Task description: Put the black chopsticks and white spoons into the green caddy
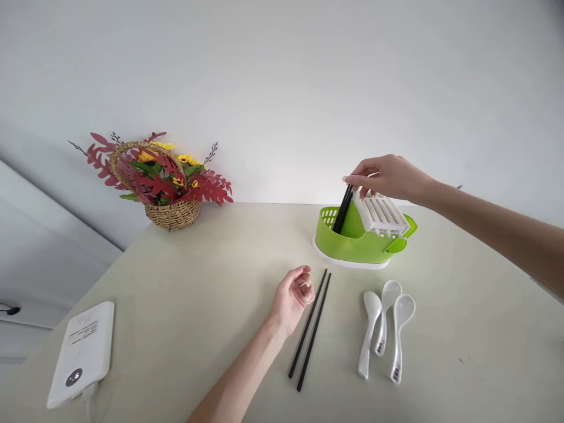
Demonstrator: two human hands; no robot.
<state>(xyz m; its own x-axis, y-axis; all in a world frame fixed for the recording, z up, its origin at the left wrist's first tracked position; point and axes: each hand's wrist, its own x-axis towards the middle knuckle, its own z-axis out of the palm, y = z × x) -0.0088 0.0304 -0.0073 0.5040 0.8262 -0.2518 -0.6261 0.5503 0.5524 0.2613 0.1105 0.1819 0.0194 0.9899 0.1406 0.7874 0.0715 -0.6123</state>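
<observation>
Right hand point(388, 176) pinches chopsticks point(342, 210) inside holder point(352, 244) — wall close.

A pale beige table point(185, 282) runs back to a plain white wall point(282, 88), evenly lit with no hard shadows. Left of the table, a white panel point(39, 235) drops away below the tabletop's edge. A woven flower basket point(170, 208) stands at the table's far left, against the wall.

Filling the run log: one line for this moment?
right hand: lowering black chopsticks into green holder | left hand: beside chopstick pair | three white spoons
</observation>
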